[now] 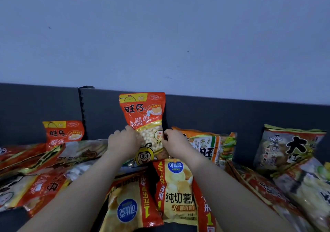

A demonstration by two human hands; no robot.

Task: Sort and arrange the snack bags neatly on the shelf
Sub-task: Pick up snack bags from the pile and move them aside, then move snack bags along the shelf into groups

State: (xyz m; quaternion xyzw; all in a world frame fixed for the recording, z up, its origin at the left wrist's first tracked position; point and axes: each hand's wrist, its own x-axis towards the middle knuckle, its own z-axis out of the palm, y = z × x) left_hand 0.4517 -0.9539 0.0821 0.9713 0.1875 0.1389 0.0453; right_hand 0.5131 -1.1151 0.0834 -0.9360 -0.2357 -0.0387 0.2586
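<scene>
The orange snack bag (142, 117) is held upright at the centre of the shelf, with its back against the dark back panel (232, 114). Its left edge is gripped by the left hand (123, 142) and its right edge is pinched by the right hand (175, 143); the hands are kept apart by the bag's width. A second orange bag (63, 133) is leaned on the panel to the left, beside a slotted post (82, 110). Two yellow chip bags (178, 192) are laid flat below the hands. A green-and-orange bag (214, 146) and a grey bag (289, 147) are propped to the right.
</scene>
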